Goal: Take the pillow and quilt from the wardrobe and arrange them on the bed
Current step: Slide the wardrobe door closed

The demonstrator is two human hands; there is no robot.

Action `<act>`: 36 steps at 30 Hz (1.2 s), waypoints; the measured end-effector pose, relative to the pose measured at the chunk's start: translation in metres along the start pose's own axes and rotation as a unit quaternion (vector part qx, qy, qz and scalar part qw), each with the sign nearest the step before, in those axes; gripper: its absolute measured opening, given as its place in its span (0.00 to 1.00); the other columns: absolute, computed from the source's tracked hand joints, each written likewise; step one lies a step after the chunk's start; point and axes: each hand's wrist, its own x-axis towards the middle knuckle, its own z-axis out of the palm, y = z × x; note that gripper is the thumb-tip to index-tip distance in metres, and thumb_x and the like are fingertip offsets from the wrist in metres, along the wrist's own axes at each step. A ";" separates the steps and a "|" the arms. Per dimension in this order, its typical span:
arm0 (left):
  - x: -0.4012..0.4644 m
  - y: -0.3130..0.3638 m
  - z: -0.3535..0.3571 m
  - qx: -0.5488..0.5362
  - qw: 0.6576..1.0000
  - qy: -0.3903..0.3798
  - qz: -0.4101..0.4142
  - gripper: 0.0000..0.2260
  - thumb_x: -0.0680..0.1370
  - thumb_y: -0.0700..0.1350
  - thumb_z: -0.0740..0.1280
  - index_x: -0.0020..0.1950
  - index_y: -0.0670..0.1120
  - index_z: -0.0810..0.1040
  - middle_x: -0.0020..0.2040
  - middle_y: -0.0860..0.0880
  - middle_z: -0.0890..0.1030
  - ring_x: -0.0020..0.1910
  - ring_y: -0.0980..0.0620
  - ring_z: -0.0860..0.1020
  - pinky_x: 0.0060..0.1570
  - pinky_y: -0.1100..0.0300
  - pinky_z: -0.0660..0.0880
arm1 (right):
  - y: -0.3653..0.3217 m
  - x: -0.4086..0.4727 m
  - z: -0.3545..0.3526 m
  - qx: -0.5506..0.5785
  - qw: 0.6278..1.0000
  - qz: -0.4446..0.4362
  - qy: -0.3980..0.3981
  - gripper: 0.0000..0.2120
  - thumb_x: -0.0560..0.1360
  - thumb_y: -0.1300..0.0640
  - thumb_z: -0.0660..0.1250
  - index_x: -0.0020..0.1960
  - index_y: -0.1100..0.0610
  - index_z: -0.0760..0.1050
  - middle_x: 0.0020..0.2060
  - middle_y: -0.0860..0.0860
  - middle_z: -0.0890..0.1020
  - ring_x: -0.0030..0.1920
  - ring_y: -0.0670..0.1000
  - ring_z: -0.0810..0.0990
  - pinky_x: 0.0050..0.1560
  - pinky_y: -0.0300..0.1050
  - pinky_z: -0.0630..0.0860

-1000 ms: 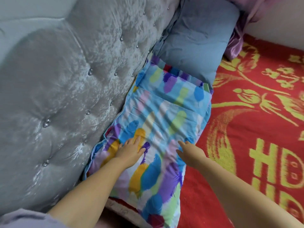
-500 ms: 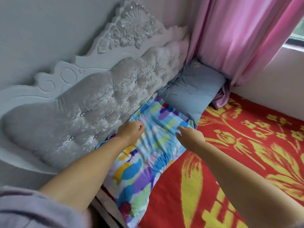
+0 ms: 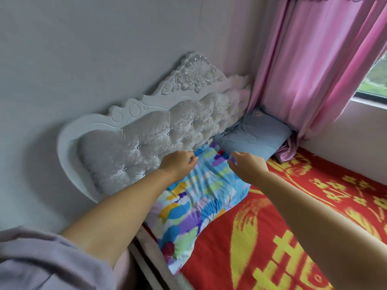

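Patterned pillow (image 3: 194, 197) lay flat at the head of the bed (image 3: 293, 227), its long axis running along the tufted headboard (image 3: 150, 147), one long edge against it. Both hands were at the pillow's far end, the end next to a plain blue pillow (image 3: 255, 137) in the corner.

Left hand (image 3: 178, 164) sat by the headboard-side corner, fingers curled; it appeared to pinch the cover's edge, though the fingertips were partly hidden. Right hand (image 3: 245, 164) hovered over the opposite far corner, fingers bent downward, apparently nipping the cloth; contact not certain. The two hands stood about level, neither clearly nearer. Most of the pillow lay back toward the person, beneath the forearms.

Cover: thin cotton-like fabric, wrinkled, feather print in blue, yellow, purple, green. Pillow soft, rectangular, low-lofted. Headboard: crushed-velvet padding with stud buttons, carved white frame. Bed cover red with woven yellow motifs. Pink satin curtain (image 3: 314, 70) hung to the bed. No quilt in view; judged still to be fetched.
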 end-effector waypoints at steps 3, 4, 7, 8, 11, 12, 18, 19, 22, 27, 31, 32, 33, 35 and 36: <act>-0.062 -0.029 -0.011 0.000 0.999 0.012 -0.036 0.15 0.80 0.53 0.57 0.46 0.46 0.77 0.47 0.43 0.83 0.47 0.40 0.80 0.41 0.55 0.72 | -0.048 -0.026 -0.004 0.016 0.999 -0.033 -0.007 0.19 0.81 0.45 0.52 0.65 0.54 0.70 0.56 0.53 0.80 0.53 0.57 0.80 0.39 0.47 0.71; -0.085 -0.040 -0.016 0.003 0.999 0.012 -0.052 0.14 0.80 0.53 0.57 0.46 0.46 0.77 0.48 0.43 0.83 0.48 0.40 0.80 0.42 0.55 0.72 | -0.068 -0.035 -0.005 0.028 0.999 -0.042 -0.017 0.20 0.81 0.44 0.51 0.67 0.53 0.69 0.58 0.52 0.79 0.55 0.57 0.80 0.41 0.47 0.71; -0.153 -0.064 -0.032 0.008 0.994 0.011 -0.106 0.13 0.79 0.51 0.58 0.46 0.45 0.77 0.50 0.42 0.82 0.50 0.40 0.79 0.44 0.55 0.72 | -0.130 -0.069 -0.007 0.058 0.993 -0.089 -0.049 0.20 0.81 0.44 0.52 0.69 0.52 0.67 0.62 0.53 0.77 0.59 0.58 0.78 0.49 0.50 0.75; -0.175 -0.069 -0.038 0.006 0.992 0.011 -0.124 0.13 0.80 0.51 0.58 0.45 0.44 0.77 0.49 0.41 0.82 0.50 0.40 0.79 0.44 0.54 0.72 | -0.149 -0.082 -0.007 0.060 0.990 -0.114 -0.052 0.20 0.81 0.45 0.52 0.68 0.52 0.68 0.62 0.53 0.77 0.59 0.58 0.78 0.51 0.50 0.75; -0.233 -0.081 -0.063 0.010 0.984 0.039 -0.175 0.13 0.80 0.50 0.59 0.45 0.43 0.78 0.49 0.40 0.82 0.50 0.39 0.79 0.44 0.54 0.73 | -0.198 -0.113 -0.011 0.059 0.980 -0.188 -0.040 0.19 0.81 0.46 0.53 0.67 0.52 0.69 0.62 0.53 0.77 0.60 0.57 0.78 0.52 0.50 0.75; -0.252 -0.084 -0.071 0.016 0.980 0.053 -0.191 0.13 0.80 0.50 0.59 0.46 0.43 0.78 0.49 0.40 0.82 0.50 0.39 0.79 0.43 0.54 0.73 | -0.212 -0.120 -0.016 0.066 0.977 -0.199 -0.037 0.19 0.81 0.46 0.53 0.67 0.52 0.69 0.61 0.53 0.78 0.60 0.58 0.78 0.53 0.50 0.75; -0.382 -0.086 -0.102 0.039 0.944 0.122 -0.303 0.13 0.80 0.51 0.58 0.41 0.45 0.75 0.43 0.45 0.82 0.43 0.42 0.78 0.38 0.58 0.67 | -0.283 -0.175 -0.041 0.090 0.948 -0.306 -0.026 0.19 0.80 0.46 0.54 0.67 0.51 0.69 0.61 0.55 0.78 0.60 0.59 0.78 0.57 0.52 0.75; -0.404 -0.083 -0.102 0.042 0.936 0.129 -0.324 0.13 0.80 0.50 0.58 0.42 0.45 0.75 0.43 0.45 0.82 0.43 0.42 0.78 0.37 0.58 0.66 | -0.294 -0.190 -0.041 0.093 0.940 -0.326 -0.026 0.19 0.80 0.46 0.55 0.67 0.51 0.69 0.62 0.55 0.78 0.60 0.59 0.78 0.57 0.52 0.75; -0.473 -0.071 -0.098 0.037 0.916 0.125 -0.380 0.12 0.79 0.48 0.57 0.42 0.45 0.75 0.43 0.46 0.82 0.39 0.43 0.76 0.34 0.59 0.64 | -0.324 -0.242 -0.042 0.097 0.920 -0.377 -0.040 0.18 0.80 0.45 0.55 0.66 0.50 0.70 0.62 0.54 0.78 0.60 0.58 0.78 0.57 0.52 0.74; -0.577 -0.059 -0.108 0.068 0.878 0.142 -0.452 0.12 0.80 0.49 0.56 0.44 0.48 0.77 0.41 0.49 0.82 0.39 0.46 0.79 0.35 0.59 0.69 | -0.381 -0.316 -0.056 0.126 0.865 -0.481 -0.068 0.21 0.80 0.43 0.52 0.69 0.48 0.67 0.63 0.51 0.78 0.60 0.57 0.78 0.56 0.51 0.76; -0.664 -0.059 -0.141 0.117 0.826 0.183 -0.521 0.10 0.79 0.46 0.58 0.47 0.49 0.79 0.42 0.48 0.83 0.39 0.45 0.78 0.35 0.56 0.70 | -0.441 -0.376 -0.079 0.147 0.820 -0.549 -0.073 0.20 0.80 0.43 0.52 0.68 0.50 0.69 0.61 0.52 0.79 0.58 0.56 0.79 0.58 0.53 0.77; -0.685 -0.061 -0.149 0.125 0.816 0.191 -0.531 0.10 0.79 0.46 0.58 0.48 0.49 0.79 0.42 0.48 0.82 0.38 0.45 0.78 0.35 0.54 0.72 | -0.457 -0.391 -0.085 0.151 0.810 -0.562 -0.072 0.20 0.80 0.43 0.52 0.68 0.50 0.69 0.61 0.52 0.79 0.58 0.56 0.79 0.58 0.53 0.77; -0.706 -0.062 -0.158 0.131 0.808 0.197 -0.540 0.10 0.79 0.46 0.58 0.48 0.49 0.78 0.42 0.47 0.82 0.39 0.45 0.79 0.36 0.53 0.74 | -0.473 -0.404 -0.091 0.156 0.801 -0.574 -0.071 0.20 0.80 0.43 0.53 0.68 0.50 0.69 0.61 0.51 0.79 0.59 0.56 0.79 0.58 0.53 0.77; -0.749 -0.064 -0.174 0.143 0.791 0.207 -0.557 0.10 0.79 0.45 0.57 0.46 0.49 0.77 0.41 0.48 0.81 0.40 0.43 0.79 0.38 0.53 0.74 | -0.509 -0.431 -0.103 0.167 0.780 -0.599 -0.064 0.20 0.80 0.44 0.54 0.69 0.50 0.69 0.62 0.50 0.79 0.60 0.55 0.78 0.58 0.52 0.77; -0.771 -0.067 -0.181 0.147 0.784 0.209 -0.565 0.10 0.79 0.45 0.56 0.44 0.48 0.76 0.40 0.47 0.81 0.40 0.43 0.79 0.36 0.54 0.72 | -0.528 -0.445 -0.109 0.171 0.772 -0.610 -0.061 0.20 0.80 0.44 0.54 0.69 0.50 0.68 0.62 0.51 0.79 0.60 0.55 0.78 0.57 0.51 0.76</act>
